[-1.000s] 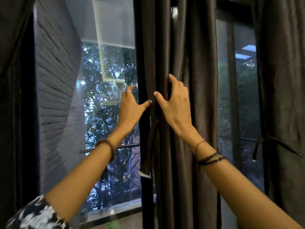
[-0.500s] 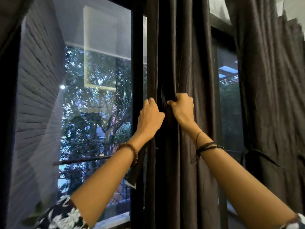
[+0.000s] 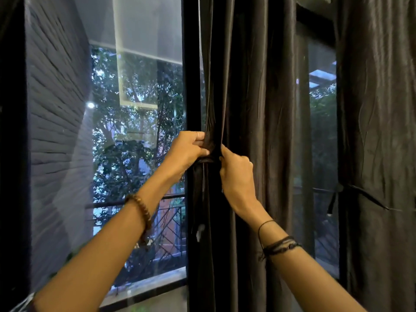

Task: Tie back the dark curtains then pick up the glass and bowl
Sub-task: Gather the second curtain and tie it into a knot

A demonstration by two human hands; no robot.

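Observation:
A dark curtain [image 3: 252,91] hangs in folds in the middle of the view, beside the black window frame. My left hand [image 3: 186,150] grips its left edge and a dark tie band [image 3: 206,160] at the gathered spot. My right hand [image 3: 236,172] pinches the same band from the right, thumb and fingers closed on it. The two hands almost touch. A second dark curtain [image 3: 380,131] at the right is held in by a tie [image 3: 335,194]. No glass or bowl is in view.
A black window frame post [image 3: 191,64] stands just left of the curtain. Through the pane [image 3: 135,131] I see trees, a brick wall and a balcony railing. A window sill [image 3: 148,287] runs below. Another dark curtain edge [image 3: 11,131] fills the far left.
My hands went from spread flat on the curtain to closed on its edge, and now pinch the tie band at the gathered spot. The fabric is bunched tighter.

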